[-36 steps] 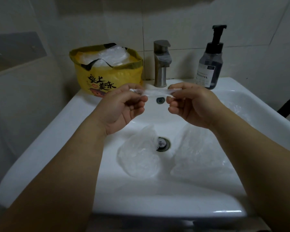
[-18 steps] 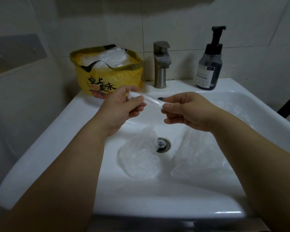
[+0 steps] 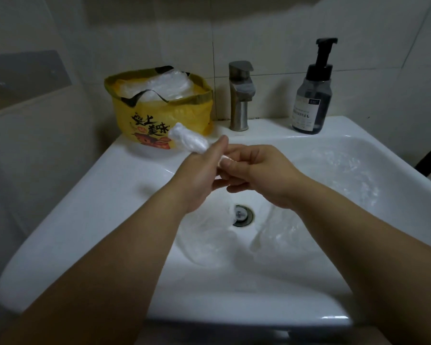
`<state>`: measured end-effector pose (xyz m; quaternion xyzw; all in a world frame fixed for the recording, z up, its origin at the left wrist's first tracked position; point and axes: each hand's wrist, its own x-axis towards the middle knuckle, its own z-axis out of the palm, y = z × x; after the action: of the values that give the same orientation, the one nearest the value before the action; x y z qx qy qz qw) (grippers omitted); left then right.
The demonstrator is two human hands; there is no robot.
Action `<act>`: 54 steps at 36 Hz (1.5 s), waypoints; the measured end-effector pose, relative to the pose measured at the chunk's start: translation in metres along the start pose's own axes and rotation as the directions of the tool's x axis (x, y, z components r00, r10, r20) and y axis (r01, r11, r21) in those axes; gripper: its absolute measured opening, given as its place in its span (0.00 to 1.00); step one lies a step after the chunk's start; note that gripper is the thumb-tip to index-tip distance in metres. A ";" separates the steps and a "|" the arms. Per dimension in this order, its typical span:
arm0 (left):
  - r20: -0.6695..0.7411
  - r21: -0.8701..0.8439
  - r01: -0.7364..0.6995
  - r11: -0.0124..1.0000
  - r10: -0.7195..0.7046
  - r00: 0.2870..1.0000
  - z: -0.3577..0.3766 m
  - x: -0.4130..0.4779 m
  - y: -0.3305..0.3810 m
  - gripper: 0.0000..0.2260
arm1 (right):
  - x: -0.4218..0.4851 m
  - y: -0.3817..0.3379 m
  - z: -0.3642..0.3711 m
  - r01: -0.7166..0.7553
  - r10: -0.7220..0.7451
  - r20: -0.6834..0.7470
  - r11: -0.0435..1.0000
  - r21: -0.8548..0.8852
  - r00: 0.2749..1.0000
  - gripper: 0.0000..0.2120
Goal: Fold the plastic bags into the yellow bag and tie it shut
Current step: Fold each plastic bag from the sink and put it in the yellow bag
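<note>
While your hands are meeting above the back of the sink [image 3: 125, 175], your left hand [image 3: 199, 170] is gripping a rolled clear bag [image 3: 188, 140], whose crumpled end is sticking out past your knuckles toward the yellow bag [image 3: 159, 115]. Your right hand [image 3: 259, 170] is curling its fingers and pinching the roll's other end; a small white bit of it is showing between the two hands. Blur is hiding exactly how the fingers are lying.

The yellow bag is standing open on the sink's back left corner, close to the tiled wall. It is holding a heap of clear bags [image 3: 159, 83] that is rising to its rim. The roll is hanging just in front of that bag, not inside it.

Down in the basin, more plastic is lying. A crumpled bag [image 3: 204, 242] is sitting just left of the drain [image 3: 241, 215], a second crumpled bag [image 3: 284, 235] is lying just right of it, and a third bag [image 3: 353, 175] is spreading up the right slope.

The faucet [image 3: 240, 95] is standing upright behind the basin, between the yellow bag and the dark soap bottle [image 3: 312, 95].
</note>
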<state>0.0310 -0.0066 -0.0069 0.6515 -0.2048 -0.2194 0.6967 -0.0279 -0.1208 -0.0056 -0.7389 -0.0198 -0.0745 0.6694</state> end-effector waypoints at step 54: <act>-0.065 0.986 0.069 -0.150 0.032 0.997 -0.160 0.161 0.107 0.09 | 0.260 -0.052 0.022 0.054 0.089 0.067 0.136 -0.989 0.994 0.11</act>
<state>0.2589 0.0382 0.0892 0.9626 -0.2673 0.0243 -0.0367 0.2239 -0.1119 0.0796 -0.9996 0.0061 -0.0209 0.0176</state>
